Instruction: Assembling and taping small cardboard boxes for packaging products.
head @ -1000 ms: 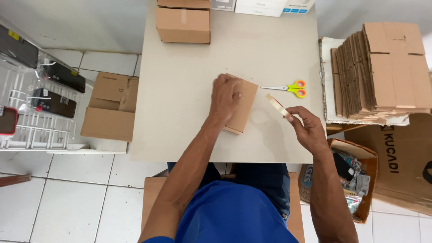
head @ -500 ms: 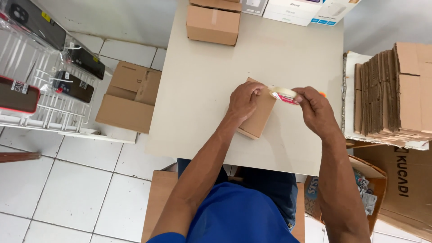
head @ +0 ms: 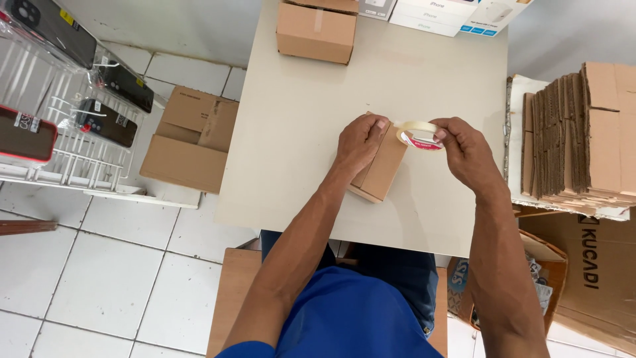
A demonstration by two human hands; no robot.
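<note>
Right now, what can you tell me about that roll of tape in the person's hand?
The tape roll is a thin ring of clear tape, pale yellowish, with a white inner core that carries red print. It is held above the table, tilted so its open centre shows. The right hand pinches its right side with thumb and fingers. Its left edge meets the top of the small box, where the left hand presses down with the fingers.

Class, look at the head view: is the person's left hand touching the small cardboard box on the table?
Touching. The head view shows the left hand lying flat on the small cardboard box, fingers over its top edge, with no gap between them.
</note>
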